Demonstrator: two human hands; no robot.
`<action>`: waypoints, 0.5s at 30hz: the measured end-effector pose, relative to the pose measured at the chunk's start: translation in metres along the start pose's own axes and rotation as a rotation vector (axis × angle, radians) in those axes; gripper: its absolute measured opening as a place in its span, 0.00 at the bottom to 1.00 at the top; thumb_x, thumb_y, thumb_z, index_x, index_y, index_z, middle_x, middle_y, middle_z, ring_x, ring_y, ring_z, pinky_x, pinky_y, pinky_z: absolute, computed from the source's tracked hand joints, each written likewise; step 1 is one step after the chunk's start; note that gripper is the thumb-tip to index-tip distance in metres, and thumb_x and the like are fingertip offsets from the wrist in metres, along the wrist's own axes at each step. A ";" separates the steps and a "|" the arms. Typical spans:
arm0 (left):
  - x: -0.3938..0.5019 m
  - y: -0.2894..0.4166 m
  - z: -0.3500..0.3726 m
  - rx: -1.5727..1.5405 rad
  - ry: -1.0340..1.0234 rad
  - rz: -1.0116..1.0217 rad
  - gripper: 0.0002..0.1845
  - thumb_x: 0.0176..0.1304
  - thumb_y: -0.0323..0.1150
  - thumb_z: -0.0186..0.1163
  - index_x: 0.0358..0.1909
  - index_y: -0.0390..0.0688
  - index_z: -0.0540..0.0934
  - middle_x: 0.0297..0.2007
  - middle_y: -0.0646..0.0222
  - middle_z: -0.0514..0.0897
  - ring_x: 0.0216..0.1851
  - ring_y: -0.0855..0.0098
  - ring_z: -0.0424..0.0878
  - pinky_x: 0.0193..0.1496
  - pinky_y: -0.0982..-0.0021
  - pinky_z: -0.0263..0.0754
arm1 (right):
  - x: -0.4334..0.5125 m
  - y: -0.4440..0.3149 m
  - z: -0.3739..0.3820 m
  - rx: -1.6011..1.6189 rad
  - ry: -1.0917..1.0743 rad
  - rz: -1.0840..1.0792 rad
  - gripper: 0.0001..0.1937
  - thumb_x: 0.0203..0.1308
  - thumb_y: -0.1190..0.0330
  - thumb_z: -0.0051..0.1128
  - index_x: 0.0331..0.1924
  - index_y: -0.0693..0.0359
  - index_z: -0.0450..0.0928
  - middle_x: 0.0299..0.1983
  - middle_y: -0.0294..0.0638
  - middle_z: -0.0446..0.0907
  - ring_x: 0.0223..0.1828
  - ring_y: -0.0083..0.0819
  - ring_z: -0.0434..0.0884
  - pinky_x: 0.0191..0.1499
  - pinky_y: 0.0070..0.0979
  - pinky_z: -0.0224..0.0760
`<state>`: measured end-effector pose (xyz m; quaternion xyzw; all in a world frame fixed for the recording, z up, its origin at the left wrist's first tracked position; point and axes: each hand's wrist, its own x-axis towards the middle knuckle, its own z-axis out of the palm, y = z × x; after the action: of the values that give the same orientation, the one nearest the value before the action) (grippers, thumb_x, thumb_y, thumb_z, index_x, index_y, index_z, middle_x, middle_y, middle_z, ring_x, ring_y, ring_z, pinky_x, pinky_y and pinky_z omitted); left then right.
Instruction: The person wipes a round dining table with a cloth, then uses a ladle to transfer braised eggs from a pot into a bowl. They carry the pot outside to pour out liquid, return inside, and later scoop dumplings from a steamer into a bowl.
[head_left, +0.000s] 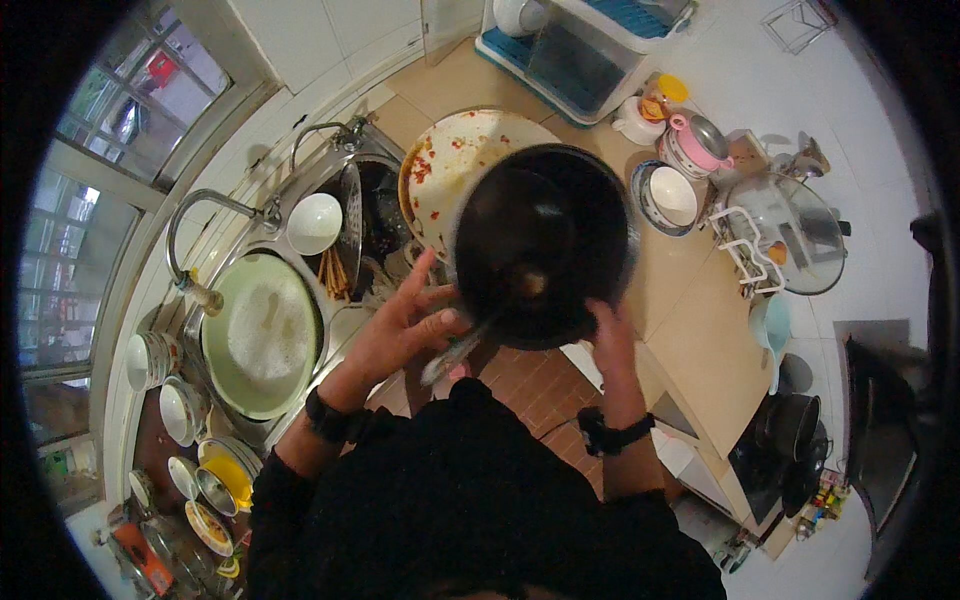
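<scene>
A dark, deep round pan is tilted in front of me, partly covering a large cream plate. My right hand grips its lower right rim. On the other side, my left hand has its fingers spread, close against the pan's left rim; whether they touch it is hard to tell. A pale, blurred handle crosses the pan's lower left edge below my left thumb. Red food scraps are stuck to the cream plate, which stands at the sink's right edge.
Left is a sink with a green basin of sudsy water, a white bowl, chopsticks and a curved faucet. Stacked bowls line the left counter. Right hold a pink pot, nested bowls and a glass lid.
</scene>
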<state>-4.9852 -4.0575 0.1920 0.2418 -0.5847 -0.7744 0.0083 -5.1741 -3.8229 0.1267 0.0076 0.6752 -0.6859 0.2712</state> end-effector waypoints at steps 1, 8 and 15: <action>-0.001 -0.001 0.000 -0.015 -0.054 0.026 0.38 0.66 0.31 0.54 0.72 0.47 0.44 0.54 0.54 0.74 0.44 0.67 0.80 0.42 0.70 0.79 | -0.002 -0.003 -0.020 0.073 0.016 0.020 0.21 0.56 0.69 0.54 0.54 0.67 0.70 0.44 0.43 0.79 0.44 0.35 0.79 0.38 0.34 0.77; -0.046 -0.054 -0.065 0.052 0.163 -0.061 0.34 0.66 0.34 0.55 0.71 0.43 0.53 0.57 0.52 0.73 0.43 0.69 0.81 0.41 0.69 0.80 | 0.006 0.037 -0.157 0.098 0.339 0.111 0.20 0.53 0.69 0.57 0.50 0.68 0.71 0.46 0.46 0.76 0.42 0.39 0.78 0.38 0.32 0.76; -0.045 -0.139 -0.082 0.583 0.399 0.052 0.35 0.59 0.34 0.60 0.68 0.45 0.59 0.58 0.48 0.70 0.46 0.61 0.80 0.44 0.62 0.78 | 0.036 0.083 -0.252 -0.660 0.414 -0.133 0.22 0.59 0.66 0.56 0.53 0.73 0.69 0.44 0.52 0.77 0.41 0.43 0.77 0.43 0.31 0.76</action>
<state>-4.8770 -4.0738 0.0654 0.3655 -0.7740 -0.5120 0.0725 -5.2624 -3.5968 0.0149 0.0144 0.8988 -0.4322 0.0721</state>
